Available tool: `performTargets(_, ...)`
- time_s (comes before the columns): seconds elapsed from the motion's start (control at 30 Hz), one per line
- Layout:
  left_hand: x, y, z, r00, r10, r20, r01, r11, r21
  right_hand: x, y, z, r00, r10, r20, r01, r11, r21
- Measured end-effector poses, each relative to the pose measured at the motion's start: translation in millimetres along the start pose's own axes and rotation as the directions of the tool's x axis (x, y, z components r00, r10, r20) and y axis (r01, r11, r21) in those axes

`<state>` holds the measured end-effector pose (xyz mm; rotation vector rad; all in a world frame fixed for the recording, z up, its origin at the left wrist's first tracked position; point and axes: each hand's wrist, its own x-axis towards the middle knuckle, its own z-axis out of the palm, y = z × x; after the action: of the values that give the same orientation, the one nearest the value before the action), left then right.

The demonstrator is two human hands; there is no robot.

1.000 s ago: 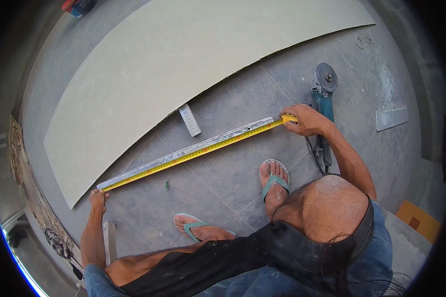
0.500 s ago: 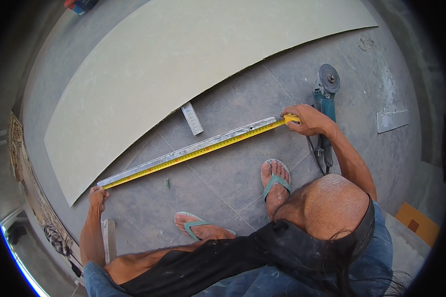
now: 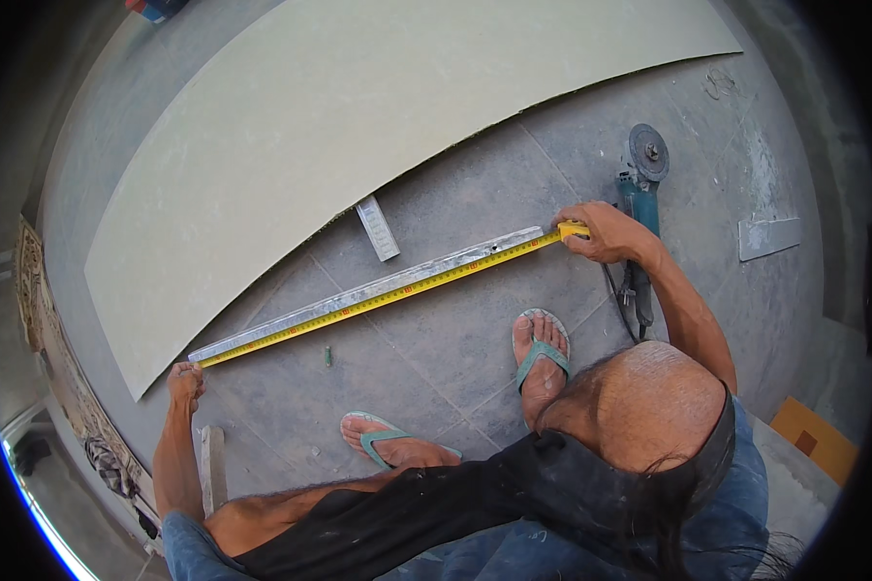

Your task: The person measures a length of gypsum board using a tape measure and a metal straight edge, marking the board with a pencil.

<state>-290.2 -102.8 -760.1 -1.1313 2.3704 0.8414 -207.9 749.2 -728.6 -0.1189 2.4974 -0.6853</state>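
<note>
A yellow tape measure (image 3: 407, 291) is stretched out along a straight grey metal bar (image 3: 426, 270) on the floor. My right hand (image 3: 606, 233) is closed around the tape's yellow case at the bar's right end. At the other end, my left hand (image 3: 185, 384) pinches the tape's tip against the bar's left end. Beyond the bar lies a large pale board (image 3: 358, 126), its near edge dark and slightly raised. A short metal piece (image 3: 378, 230) sticks out from under that edge. Past my right hand rests a teal angle grinder (image 3: 641, 208) with its disc upward.
A small green stub (image 3: 328, 356) lies on the tiles (image 3: 455, 339) between my feet and the bar. A flat grey offcut (image 3: 768, 238) is at the right, and brown cardboard (image 3: 814, 441) at the lower right. Near my left forearm stands a grey strip (image 3: 213, 465). The grinder's cord trails beside its handle.
My left hand has shifted very slightly left at the tape's end. Tape, bar and right hand stay nearly as they were.
</note>
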Motion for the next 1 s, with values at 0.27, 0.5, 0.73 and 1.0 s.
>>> performTargets(0.27, -8, 7, 1, 0.997, 0.064, -0.05, -0.058, 0.992, 0.113, 2, 3, 0, 0.998, 0.02, 0.052, -0.021, 1.0, 0.014)
performTargets(0.5, -11, 6, -3, 0.993, 0.108, -0.043, -0.103, 0.989, 0.102, 3, 0, -3, 0.997, 0.035, 0.067, -0.036, 0.999, 0.016)
performTargets(0.73, -14, 11, -2, 0.989, 0.131, -0.071, -0.122, 0.985, 0.125, 3, 1, -1, 0.998, 0.047, 0.045, -0.048, 0.999, 0.025)
performTargets(1.0, -12, 15, 0, 0.986, 0.141, -0.086, -0.13, 0.984, 0.123, 3, -2, -4, 0.995, 0.072, 0.065, -0.075, 0.997, 0.036)
